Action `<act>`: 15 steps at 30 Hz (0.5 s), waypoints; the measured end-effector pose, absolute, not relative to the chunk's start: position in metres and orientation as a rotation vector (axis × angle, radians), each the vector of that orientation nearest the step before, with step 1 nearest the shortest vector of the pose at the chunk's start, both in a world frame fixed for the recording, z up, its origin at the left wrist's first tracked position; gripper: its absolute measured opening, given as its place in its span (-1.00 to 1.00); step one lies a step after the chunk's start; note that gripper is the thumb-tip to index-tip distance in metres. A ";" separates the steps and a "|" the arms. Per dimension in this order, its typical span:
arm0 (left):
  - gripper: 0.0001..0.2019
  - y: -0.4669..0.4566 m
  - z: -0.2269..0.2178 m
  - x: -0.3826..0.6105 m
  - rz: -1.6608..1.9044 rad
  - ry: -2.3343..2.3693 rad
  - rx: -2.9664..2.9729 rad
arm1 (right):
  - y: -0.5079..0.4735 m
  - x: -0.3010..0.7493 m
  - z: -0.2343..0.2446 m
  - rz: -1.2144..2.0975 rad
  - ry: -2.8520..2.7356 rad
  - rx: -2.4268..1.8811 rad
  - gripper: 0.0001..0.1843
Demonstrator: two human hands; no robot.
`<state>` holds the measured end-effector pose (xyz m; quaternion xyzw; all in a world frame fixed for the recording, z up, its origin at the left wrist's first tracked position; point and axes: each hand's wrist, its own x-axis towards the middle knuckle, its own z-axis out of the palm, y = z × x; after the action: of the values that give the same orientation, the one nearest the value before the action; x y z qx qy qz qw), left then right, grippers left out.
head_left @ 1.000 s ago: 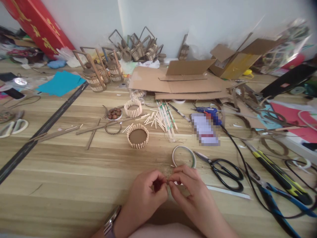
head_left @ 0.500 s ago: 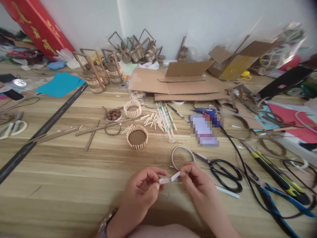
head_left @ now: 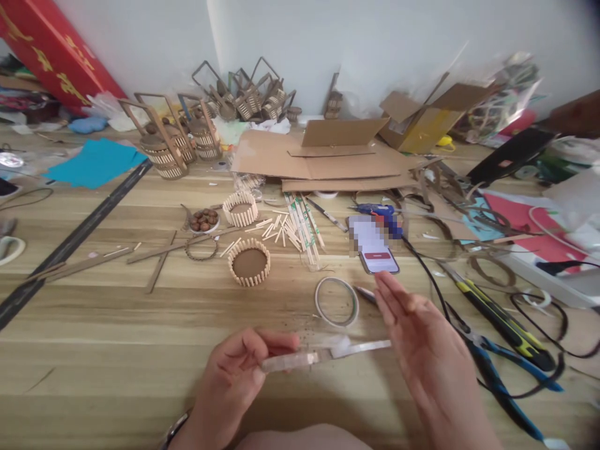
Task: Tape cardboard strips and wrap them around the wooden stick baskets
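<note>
My left hand point(head_left: 237, 369) pinches the end of a narrow strip covered with pale, shiny tape point(head_left: 288, 361). A thin white strip point(head_left: 360, 347) runs from its far end toward my right hand; whether they touch I cannot tell. My right hand point(head_left: 426, 356) is open, with its fingers stretched out. Just ahead of both hands lies a roll of white tape point(head_left: 336, 302). Only the tip of the scissors point(head_left: 366, 294) shows; my right hand covers the rest.
Two round stick-walled baskets point(head_left: 249, 262) stand ahead, near loose sticks point(head_left: 281, 228) and a bowl of brown beads point(head_left: 204, 220). A phone point(head_left: 377, 247) and a blue glue gun point(head_left: 382, 212) lie to the right. Farther right are a utility knife point(head_left: 509, 325) and pliers point(head_left: 501, 375).
My right hand has let go of the white strip end, opened and moved right. My left hand has shifted left with the taped strip, which now shows at greater length. The view has turned slightly right.
</note>
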<state>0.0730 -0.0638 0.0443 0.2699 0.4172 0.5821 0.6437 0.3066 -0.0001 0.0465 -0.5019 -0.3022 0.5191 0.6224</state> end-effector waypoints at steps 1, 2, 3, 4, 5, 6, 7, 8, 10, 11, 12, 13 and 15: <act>-0.74 -0.064 0.045 0.072 1.316 0.962 0.607 | -0.003 0.308 0.043 1.051 -0.875 -1.234 -0.81; -0.74 -0.063 0.045 0.072 1.305 0.973 0.606 | -0.006 0.310 0.040 0.926 -1.074 -1.305 -0.82; -0.73 -0.063 0.046 0.072 1.292 0.982 0.607 | -0.009 0.312 0.039 0.823 -1.284 -1.346 -0.84; -0.72 -0.062 0.046 0.072 1.283 0.990 0.608 | -0.011 0.314 0.039 0.749 -1.493 -1.348 -0.87; -0.71 -0.062 0.046 0.072 1.277 0.998 0.609 | -0.012 0.314 0.041 0.696 -1.679 -1.312 -0.89; -0.70 -0.061 0.046 0.073 1.272 1.007 0.610 | -0.012 0.314 0.044 0.659 -1.830 -1.253 -0.87; -0.70 -0.061 0.046 0.073 1.267 1.014 0.611 | -0.011 0.314 0.047 0.634 -1.950 -1.194 -0.82; -0.70 -0.060 0.046 0.074 1.262 1.019 0.610 | -0.010 0.313 0.051 0.614 -2.044 -1.146 -0.76; -0.71 -0.060 0.046 0.076 1.265 1.018 0.601 | -0.006 0.309 0.057 0.586 -2.163 -1.083 -0.67; -0.71 -0.060 0.047 0.077 1.276 1.011 0.589 | -0.005 0.308 0.059 0.573 -2.195 -1.065 -0.71; -0.72 -0.059 0.047 0.077 1.293 0.997 0.571 | -0.004 0.306 0.060 0.569 -2.219 -1.049 -0.79; -0.73 -0.059 0.047 0.077 1.312 0.973 0.547 | -0.004 0.305 0.060 0.578 -2.229 -1.040 -0.90; -0.73 -0.057 0.047 0.076 1.333 0.875 0.495 | -0.005 0.303 0.060 0.643 -2.208 -1.050 -0.83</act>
<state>0.0765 -0.0567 0.0470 0.2197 0.3883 0.5917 0.6715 0.3028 -0.0046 0.0601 -0.3959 -0.8326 0.2424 0.3021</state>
